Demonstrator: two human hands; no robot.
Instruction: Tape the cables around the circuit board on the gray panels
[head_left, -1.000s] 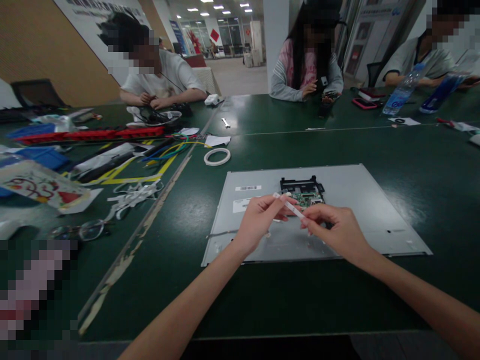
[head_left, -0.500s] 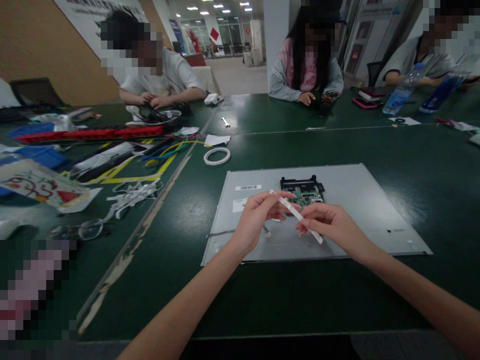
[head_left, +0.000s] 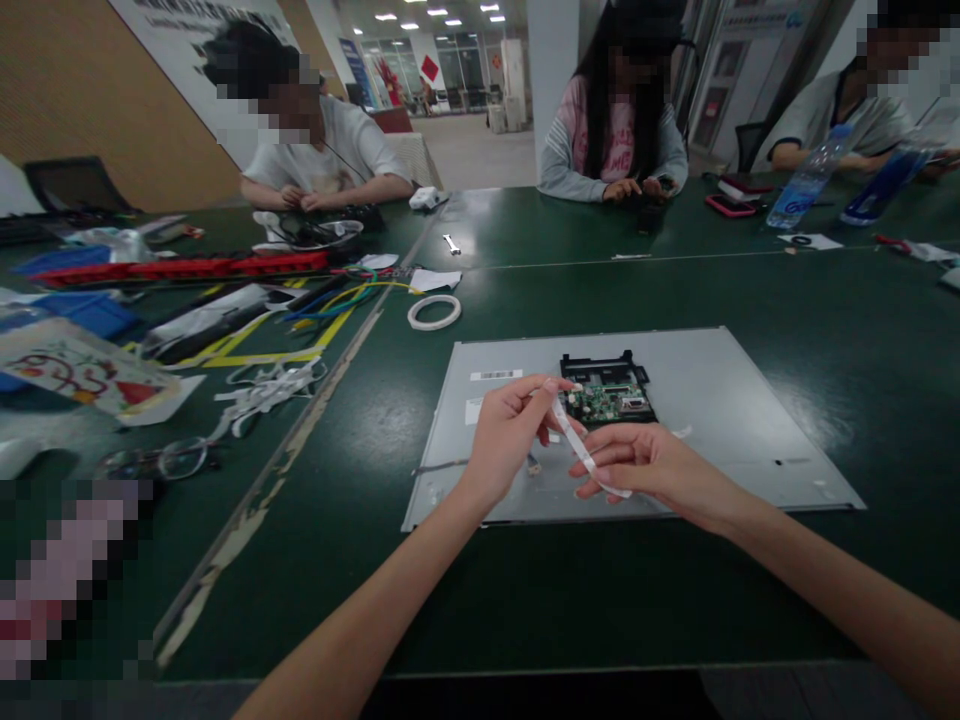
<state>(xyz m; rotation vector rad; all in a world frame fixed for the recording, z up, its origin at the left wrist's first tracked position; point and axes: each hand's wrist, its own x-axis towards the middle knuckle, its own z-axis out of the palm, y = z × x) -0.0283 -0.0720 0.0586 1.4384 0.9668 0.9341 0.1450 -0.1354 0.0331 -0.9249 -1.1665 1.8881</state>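
A narrow white strip of tape (head_left: 576,440) slants between my hands, bending a little near its lower end. Its upper end is pinched between the thumb and fingers of my left hand (head_left: 511,425). My right hand (head_left: 649,462) grips the lower part, thumb on top and fingers beneath. Both hands hover over a grey metal panel (head_left: 712,400) lying flat on the table. On the panel sits a green circuit board (head_left: 611,398) in a black bracket (head_left: 600,362). A short cable end (head_left: 533,464) shows near my left hand.
A white tape roll (head_left: 434,312) and a small wrench (head_left: 451,244) lie beyond the panel. Crumpled white strips (head_left: 270,390), glasses (head_left: 180,458) and cables (head_left: 352,300) are on the left. Bottles (head_left: 808,180) stand at the far right. Several people sit across the green table (head_left: 600,590).
The strip's lower end has moved slightly left and down and now bends. My right hand has lowered and shifted, uncovering more of the circuit board. Across the table, a person's hands have moved.
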